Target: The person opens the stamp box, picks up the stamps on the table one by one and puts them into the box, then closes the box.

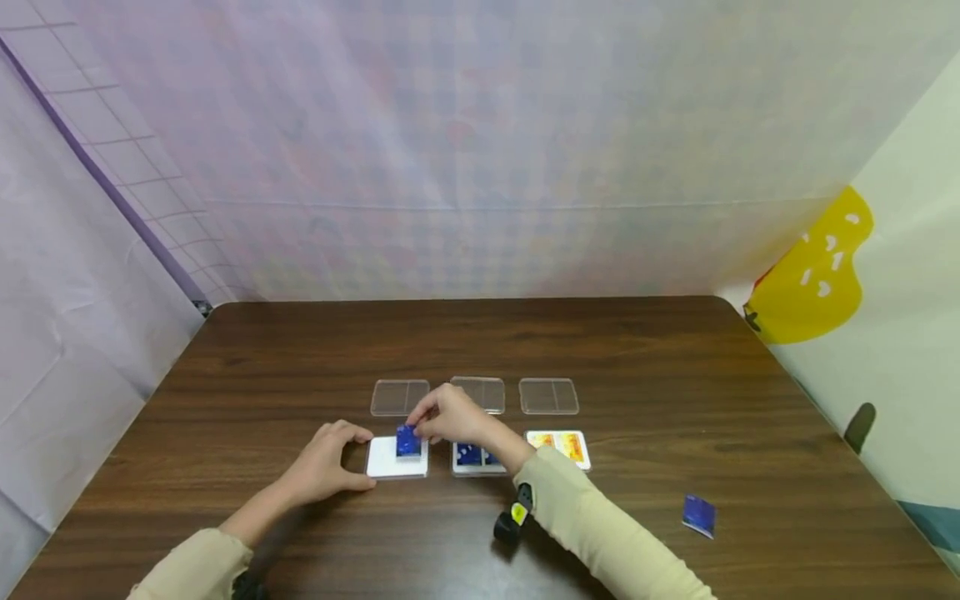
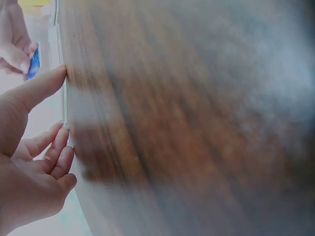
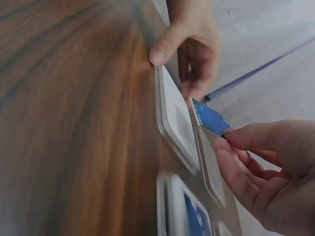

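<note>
Below centre, from where I stand, the right hand (image 1: 453,415) pinches a blue card (image 1: 407,442) over the white case (image 1: 381,467), whose left edge the left hand (image 1: 324,463) grips. The right arm partly blocks the blue-filled case (image 1: 474,472); clear plastic lids (image 1: 548,396) lie above, a second blue card (image 1: 699,515) lower right.

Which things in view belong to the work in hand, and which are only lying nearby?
In the work now, it seems:
pinched blue card
right hand
left white case
left hand

Lying nearby, perhaps related:
middle case
right case
three clear plastic pieces
loose blue card
</note>
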`<state>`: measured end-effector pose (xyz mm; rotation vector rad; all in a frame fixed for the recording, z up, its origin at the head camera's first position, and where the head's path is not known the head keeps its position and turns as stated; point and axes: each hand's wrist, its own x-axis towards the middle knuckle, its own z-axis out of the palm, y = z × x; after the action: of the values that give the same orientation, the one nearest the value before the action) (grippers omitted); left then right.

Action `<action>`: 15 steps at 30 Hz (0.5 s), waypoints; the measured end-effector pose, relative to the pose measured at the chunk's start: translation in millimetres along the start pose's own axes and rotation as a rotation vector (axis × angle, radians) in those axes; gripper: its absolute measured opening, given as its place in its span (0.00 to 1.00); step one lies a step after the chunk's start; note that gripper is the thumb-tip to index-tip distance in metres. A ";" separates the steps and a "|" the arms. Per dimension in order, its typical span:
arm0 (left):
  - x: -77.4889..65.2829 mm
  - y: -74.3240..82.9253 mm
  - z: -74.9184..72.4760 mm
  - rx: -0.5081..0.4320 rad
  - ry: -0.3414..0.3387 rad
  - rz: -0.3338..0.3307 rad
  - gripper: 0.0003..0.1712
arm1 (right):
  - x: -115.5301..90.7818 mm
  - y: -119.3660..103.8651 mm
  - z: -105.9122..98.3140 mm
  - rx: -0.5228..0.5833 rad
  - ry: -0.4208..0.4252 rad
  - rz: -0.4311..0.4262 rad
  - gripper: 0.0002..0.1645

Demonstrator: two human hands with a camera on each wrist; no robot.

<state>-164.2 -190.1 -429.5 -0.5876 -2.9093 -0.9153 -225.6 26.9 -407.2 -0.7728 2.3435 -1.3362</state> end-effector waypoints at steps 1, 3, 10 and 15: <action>0.0 0.1 -0.1 -0.003 0.002 0.002 0.32 | 2.1 -1.1 3.9 -0.014 0.000 -0.008 0.06; 0.0 -0.3 -0.3 -0.004 0.002 0.009 0.31 | 5.4 -3.8 11.2 -0.050 0.005 -0.021 0.07; 0.2 -1.1 -0.8 -0.002 -0.003 0.020 0.31 | 13.2 -8.1 30.3 -0.128 0.038 0.020 0.06; -0.1 -1.2 -0.4 -0.009 0.000 0.019 0.31 | 15.8 -7.5 37.5 -0.193 0.073 -0.008 0.06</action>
<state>-164.6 -191.3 -429.8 -0.6148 -2.8959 -0.9271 -216.1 -11.3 -419.9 -0.8016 2.5575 -1.1725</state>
